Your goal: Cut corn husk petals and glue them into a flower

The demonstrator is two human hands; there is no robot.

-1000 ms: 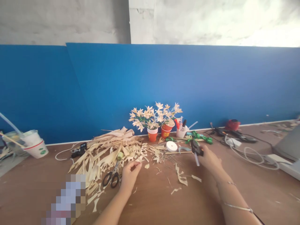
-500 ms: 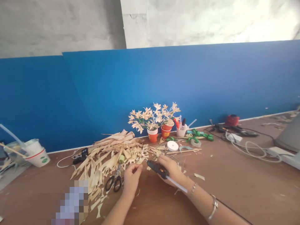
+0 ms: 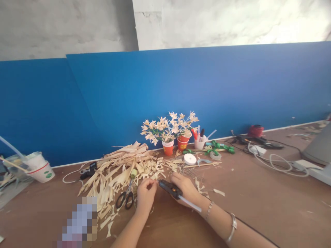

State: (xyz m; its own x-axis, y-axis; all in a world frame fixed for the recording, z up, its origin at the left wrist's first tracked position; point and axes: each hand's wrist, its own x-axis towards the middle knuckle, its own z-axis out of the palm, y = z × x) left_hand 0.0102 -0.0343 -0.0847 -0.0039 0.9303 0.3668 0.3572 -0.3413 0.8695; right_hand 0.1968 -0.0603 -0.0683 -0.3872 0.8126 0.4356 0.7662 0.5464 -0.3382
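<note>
My right hand (image 3: 184, 187) grips a black glue gun (image 3: 170, 188), its fingers wrapped round the handle. A whitish glue stick (image 3: 190, 203) sticks out of the gun's rear, and the nozzle points left, close to the fingertips of my left hand (image 3: 146, 191). Thumb and forefinger of that left hand are pinched together; whatever is between them is too small to make out. Just left of it lie black-handled scissors (image 3: 125, 199), with a small green roll (image 3: 133, 173) by their tips. Behind spreads a heap of pale dried husk strips (image 3: 124, 165).
Paper cups (image 3: 168, 148) with pale flowers (image 3: 161, 127) stand against the blue partition (image 3: 155, 86). A white tape roll (image 3: 190, 158), a cup of pens (image 3: 199, 143) and green ribbon (image 3: 216, 148) lie near them. White cable (image 3: 279, 168) coils at right; a white cup (image 3: 43, 173) leans at left.
The glue gun in my right hand has moved slightly left, bringing its nozzle nearer my left fingertips. My left hand keeps its pinch almost in place.
</note>
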